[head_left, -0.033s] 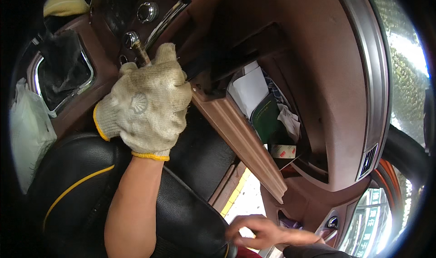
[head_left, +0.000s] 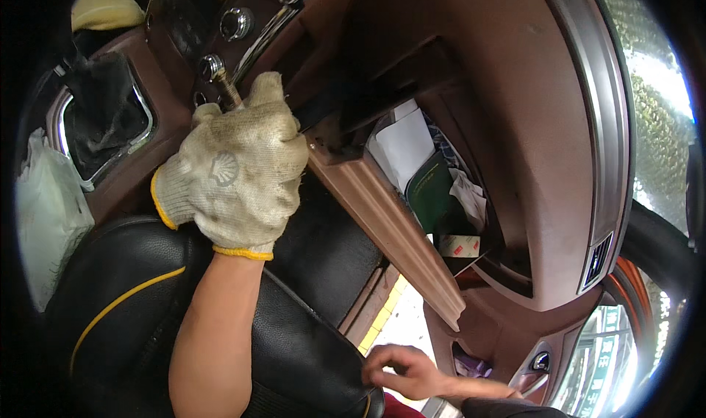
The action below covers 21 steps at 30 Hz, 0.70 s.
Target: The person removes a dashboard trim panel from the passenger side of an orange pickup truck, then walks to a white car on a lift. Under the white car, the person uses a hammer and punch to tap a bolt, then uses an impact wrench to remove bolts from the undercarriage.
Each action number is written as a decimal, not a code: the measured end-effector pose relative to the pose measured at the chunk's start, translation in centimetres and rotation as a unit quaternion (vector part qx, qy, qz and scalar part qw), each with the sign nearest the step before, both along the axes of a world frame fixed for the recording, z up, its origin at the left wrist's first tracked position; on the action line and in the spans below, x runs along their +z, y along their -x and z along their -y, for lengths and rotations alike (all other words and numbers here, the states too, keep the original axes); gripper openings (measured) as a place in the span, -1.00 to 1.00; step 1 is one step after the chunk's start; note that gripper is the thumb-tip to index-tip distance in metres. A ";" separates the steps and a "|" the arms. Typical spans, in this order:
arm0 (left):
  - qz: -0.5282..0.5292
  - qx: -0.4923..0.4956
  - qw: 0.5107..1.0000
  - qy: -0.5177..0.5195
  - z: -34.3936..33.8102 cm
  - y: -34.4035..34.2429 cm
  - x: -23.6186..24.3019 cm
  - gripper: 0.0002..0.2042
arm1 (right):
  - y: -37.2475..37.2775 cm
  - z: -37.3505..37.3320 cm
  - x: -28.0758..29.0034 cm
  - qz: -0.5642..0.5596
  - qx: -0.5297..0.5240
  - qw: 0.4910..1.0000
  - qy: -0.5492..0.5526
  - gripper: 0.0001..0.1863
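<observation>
My left hand point(head_left: 239, 171), in a worn off-white knit glove with yellow edging, is closed around a ribbed brownish rod point(head_left: 229, 93). The rod comes out of the glove in front of a chrome round knob point(head_left: 212, 68); its other end is hidden. A second glove cuff point(head_left: 168, 199) juts to the left with no arm in it. Beside my knuckles a long brown ribbed panel edge point(head_left: 386, 230) slopes down to the right. My right hand point(head_left: 406, 370), bare, is low near the seat's edge. Its fingers curl loosely, thumb apart, with nothing visible in them.
An open glove compartment point(head_left: 515, 271) holds white papers point(head_left: 404, 146), a green booklet point(head_left: 432, 186) and a crumpled tissue point(head_left: 469, 197). Below is a black seat point(head_left: 309, 330). A plastic bag point(head_left: 51, 212) hangs by the gear-shift surround point(head_left: 103, 124). The car door point(head_left: 489, 319) stands open at lower right.
My right hand has shifted slightly left and up and looks less blurred. My left hand keeps its grip almost in place.
</observation>
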<state>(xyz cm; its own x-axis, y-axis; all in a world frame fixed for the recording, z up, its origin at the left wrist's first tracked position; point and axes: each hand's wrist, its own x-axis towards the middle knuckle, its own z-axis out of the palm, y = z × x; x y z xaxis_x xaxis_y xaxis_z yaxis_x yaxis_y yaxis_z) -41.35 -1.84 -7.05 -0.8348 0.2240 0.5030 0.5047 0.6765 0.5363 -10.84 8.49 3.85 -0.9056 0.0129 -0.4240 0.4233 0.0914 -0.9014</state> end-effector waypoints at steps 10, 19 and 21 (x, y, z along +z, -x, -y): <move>-0.002 0.133 0.969 0.208 -0.4 -1.7 4.6 -0.67 | -4.9 -2.6 -7.3 0.022 -0.277 0.950 0.145 -0.84; -0.360 0.470 0.592 0.547 3.1 -19.7 10.2 -0.88 | -2.6 -7.9 -10.0 -0.031 -0.205 0.978 0.009 -0.82; -0.403 0.491 0.270 0.724 3.8 -26.9 9.8 -0.89 | -1.0 -7.8 -6.0 -0.060 -0.254 0.965 0.019 -0.76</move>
<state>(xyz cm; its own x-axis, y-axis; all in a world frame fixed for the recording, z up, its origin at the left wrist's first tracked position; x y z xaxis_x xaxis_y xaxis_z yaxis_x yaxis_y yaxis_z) -14.44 -5.66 2.77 -0.5992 0.5426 0.5887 -0.7407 -0.0965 -0.6649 -9.83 16.29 -2.18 -0.8294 0.4545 -0.3248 0.2969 -0.1338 -0.9455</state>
